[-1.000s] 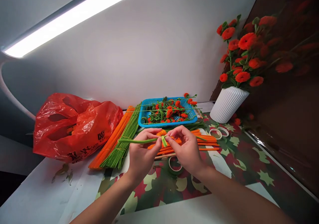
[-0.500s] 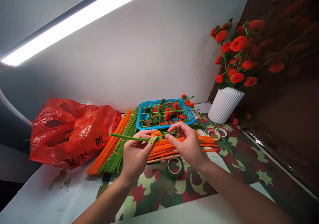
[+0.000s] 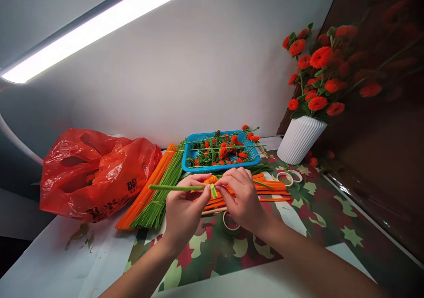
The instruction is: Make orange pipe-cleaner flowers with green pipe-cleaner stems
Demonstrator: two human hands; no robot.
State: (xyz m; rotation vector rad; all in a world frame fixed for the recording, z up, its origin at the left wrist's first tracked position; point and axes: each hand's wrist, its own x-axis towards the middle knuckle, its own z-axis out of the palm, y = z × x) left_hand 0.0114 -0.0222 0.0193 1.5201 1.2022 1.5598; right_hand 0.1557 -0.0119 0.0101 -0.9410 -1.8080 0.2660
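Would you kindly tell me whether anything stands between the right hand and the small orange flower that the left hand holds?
Nothing visible does: the fingertips of the right hand are right beside the orange flower. The left hand holds it from the other side; orange strips lie below, not between.

Basket [image 3: 188, 153]: blue. Pipe cleaner bundles: one orange [image 3: 141, 198], one green [image 3: 154, 207]. Bag [image 3: 99, 170]: red, black print. Vase [image 3: 300, 141]: white, ribbed. Vase flowers [image 3: 321, 58]: orange-red, green stems. Mat [image 3: 228, 256]: camo-like, dark green, maroon, pale green shapes, some star-shaped. Held flower head [image 3: 211, 180]: orange. Held stem [image 3: 175, 187]: bright green.
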